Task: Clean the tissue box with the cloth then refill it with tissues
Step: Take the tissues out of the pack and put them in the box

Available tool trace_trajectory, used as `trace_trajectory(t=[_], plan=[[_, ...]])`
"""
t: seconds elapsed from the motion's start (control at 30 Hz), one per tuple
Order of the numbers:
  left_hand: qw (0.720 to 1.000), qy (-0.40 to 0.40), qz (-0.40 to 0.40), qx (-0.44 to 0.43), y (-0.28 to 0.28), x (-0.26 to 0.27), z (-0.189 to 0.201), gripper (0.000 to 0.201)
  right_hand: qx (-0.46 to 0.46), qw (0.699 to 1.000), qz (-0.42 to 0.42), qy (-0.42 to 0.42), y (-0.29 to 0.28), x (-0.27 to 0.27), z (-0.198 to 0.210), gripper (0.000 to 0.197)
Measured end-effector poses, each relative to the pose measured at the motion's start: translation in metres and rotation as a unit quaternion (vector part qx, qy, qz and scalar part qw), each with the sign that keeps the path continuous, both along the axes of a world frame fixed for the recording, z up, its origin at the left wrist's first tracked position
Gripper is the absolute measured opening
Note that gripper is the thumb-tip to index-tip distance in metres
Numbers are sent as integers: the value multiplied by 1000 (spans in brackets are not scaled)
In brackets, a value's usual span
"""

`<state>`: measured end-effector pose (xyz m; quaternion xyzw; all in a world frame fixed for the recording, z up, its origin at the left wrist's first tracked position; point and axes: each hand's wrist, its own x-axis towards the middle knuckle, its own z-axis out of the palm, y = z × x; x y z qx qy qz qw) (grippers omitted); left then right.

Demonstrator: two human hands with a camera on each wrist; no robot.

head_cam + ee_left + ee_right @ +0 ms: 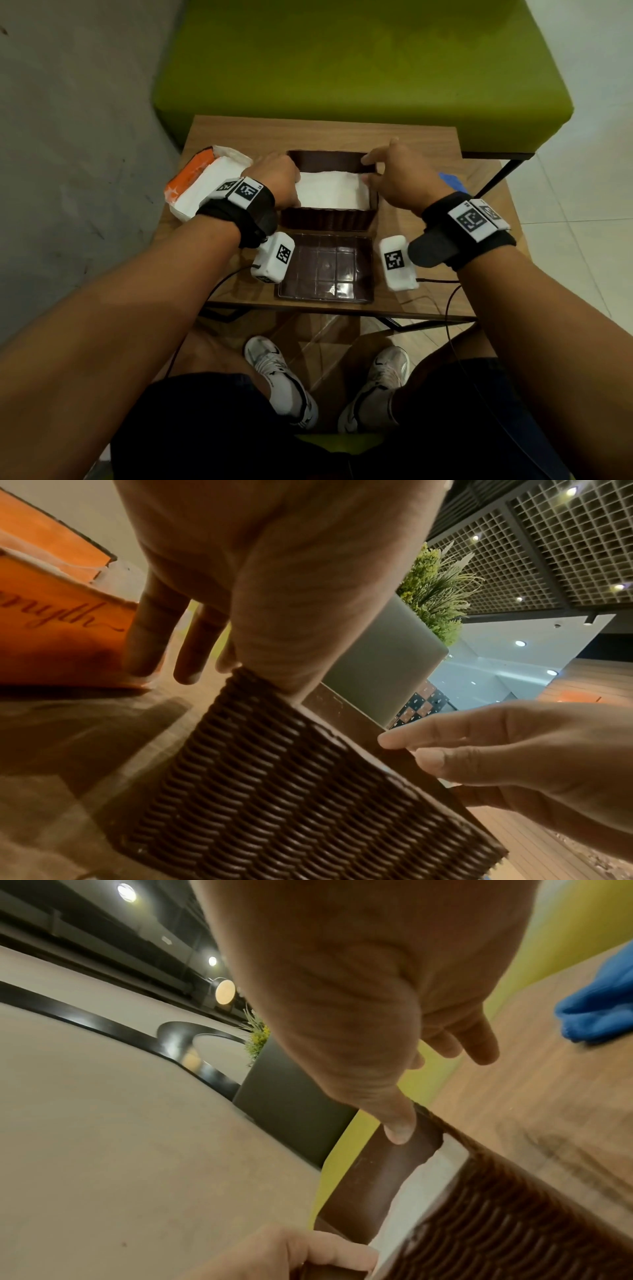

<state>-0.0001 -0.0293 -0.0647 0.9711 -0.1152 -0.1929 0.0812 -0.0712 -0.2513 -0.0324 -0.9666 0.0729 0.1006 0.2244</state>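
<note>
- Arms: bare from the wrist up, no sleeves in view.
- Left wrist band: broad black strap, carrying white blocks printed with black square-code markers on its top.
- Left wrist camera unit: white rounded box under the wrist, one black code marker on its face, thin black cable trailing off it.
- Right wrist band: black strap with a black flap, white marker blocks on top.
- Right wrist camera unit: white rounded box, code marker, black cable.
- Shorts: dark.
- Shoes: white and grey trainers with dark marks, laced.
</note>
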Motion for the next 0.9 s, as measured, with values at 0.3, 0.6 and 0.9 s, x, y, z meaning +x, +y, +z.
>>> trace_trajectory(t=[0.3,0.6,0.9], plan=[[1000,-11,-9,0,-1,-4,1,65,-145,986,35,79,19,14,-14,48],[1000,-5,-10,4,-5,3,-2,63,-155,977,47,136,19,29,-24,34],[1000,1,-14,-11,-3,-7,3,56,-33,998,46,37,9,6,5,28]])
